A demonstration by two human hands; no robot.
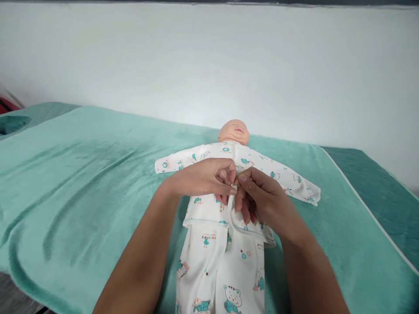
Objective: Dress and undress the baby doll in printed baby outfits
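A baby doll (234,131) lies on its back, dressed in a white printed long-sleeved shirt (204,216) and white printed trousers (242,272). Over the chest, my left hand (218,176) pinches the shirt's front edge between thumb and fingers. Close beside it, my right hand (258,192) pinches the other side of the same front opening, its lower fingers curled underneath. A small pale button or snap (234,186) shows between the fingertips, partly covered. Below my hands the shirt front hangs apart. The doll's sleeves stretch out to both sides, and no doll hands show at the cuffs.
A mint-green plush blanket (81,183) with folds on its left side lies under the doll. Darker green cloth (376,187) shows at the right. Behind stands a white wall (209,65). A red object (8,105) is partly visible at the far left edge.
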